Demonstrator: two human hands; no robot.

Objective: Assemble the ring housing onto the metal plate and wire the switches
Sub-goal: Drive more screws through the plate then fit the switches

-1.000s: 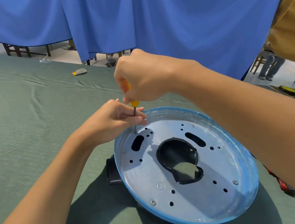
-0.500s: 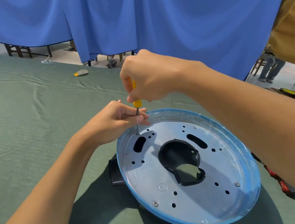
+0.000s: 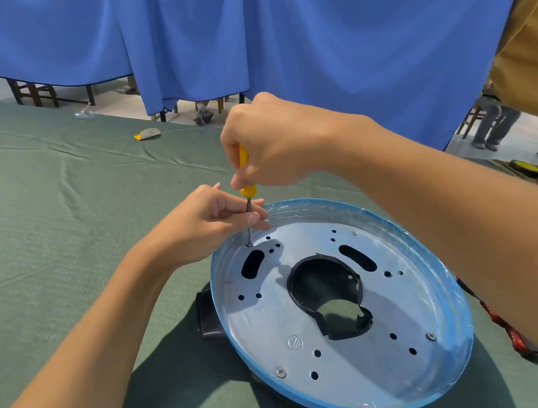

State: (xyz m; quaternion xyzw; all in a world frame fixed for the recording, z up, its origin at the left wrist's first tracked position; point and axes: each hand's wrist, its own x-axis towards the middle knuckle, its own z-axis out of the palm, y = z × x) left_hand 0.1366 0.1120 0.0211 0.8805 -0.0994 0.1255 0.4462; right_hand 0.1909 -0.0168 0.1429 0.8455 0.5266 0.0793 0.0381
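Fingertips [image 3: 259, 218] of the left hand [image 3: 204, 223] pinch the steel shaft of a yellow-handled screwdriver [image 3: 247, 190]. The right hand [image 3: 272, 141] is curled round its handle above. The tool stands near upright, its tip in a hole by the far-left rim of the round metal plate [image 3: 402, 351], whose raised edge is blue. The plate lies on the black ring housing [image 3: 208, 319], on the near right part of the tabletop [image 3: 38, 219]. Open green cloth spreads to the left and beyond. A red-and-black item [image 3: 507, 336] lies just beside the plate's right rim.
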